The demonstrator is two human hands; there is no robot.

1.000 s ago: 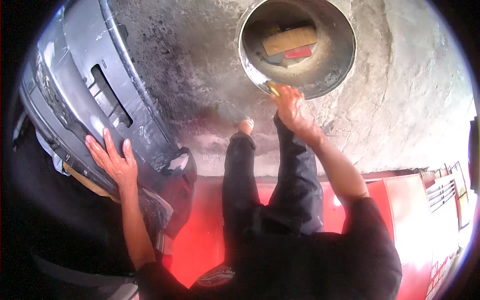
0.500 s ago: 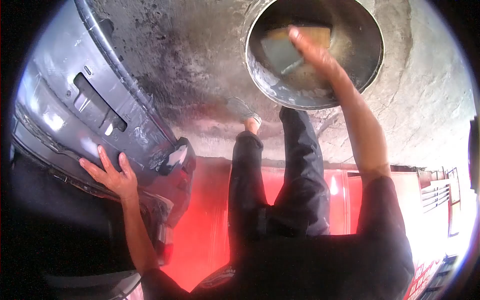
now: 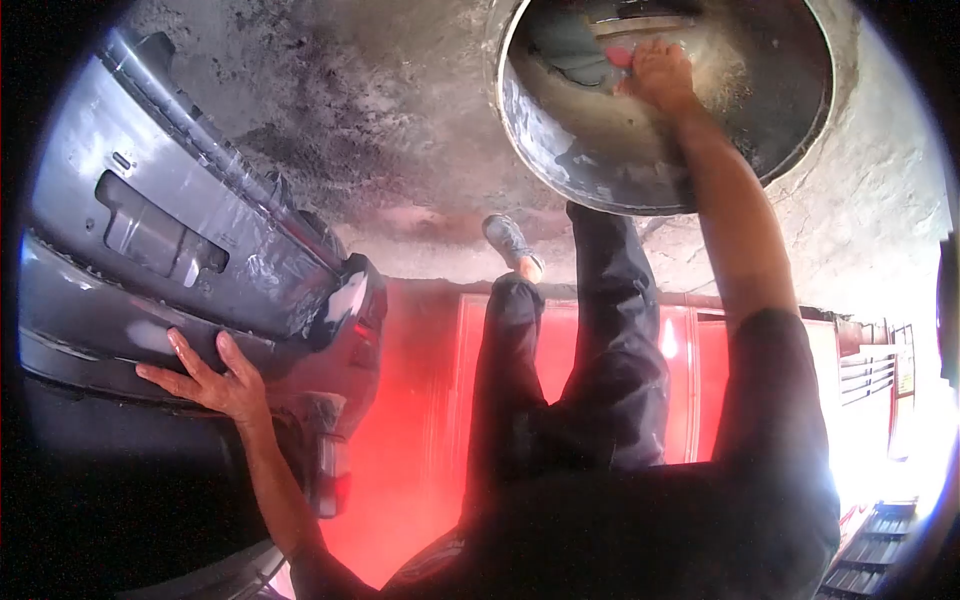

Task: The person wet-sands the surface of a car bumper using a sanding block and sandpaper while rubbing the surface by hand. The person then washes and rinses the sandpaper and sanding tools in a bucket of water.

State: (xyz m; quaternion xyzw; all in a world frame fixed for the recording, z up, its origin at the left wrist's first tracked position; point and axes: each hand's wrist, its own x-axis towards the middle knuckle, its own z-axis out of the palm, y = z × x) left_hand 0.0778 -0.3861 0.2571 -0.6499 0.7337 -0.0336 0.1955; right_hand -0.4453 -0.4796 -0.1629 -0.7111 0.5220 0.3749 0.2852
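Note:
My left hand rests with spread fingers on the lower part of a grey car rear panel, which has a long cut-out recess. Inside a round metal tub, my right hand is low over murky water, its fingers curled. Between its thumb and fingers shows a small pink thing, whose kind I cannot make out. Just left of it lies a dark grey-green, cloth-like piece. A tan, flat-edged thing is at the tub's far side.
Stained concrete floor surrounds the tub. My legs stand close to its rim. Red glossy panels are behind my legs. A tail light is at the car's corner. A metal rack stands at the right edge.
My right hand has gone down into the tub, and its fingers have curled at the pink thing. My left hand has shifted slightly lower along the panel. The view has tilted.

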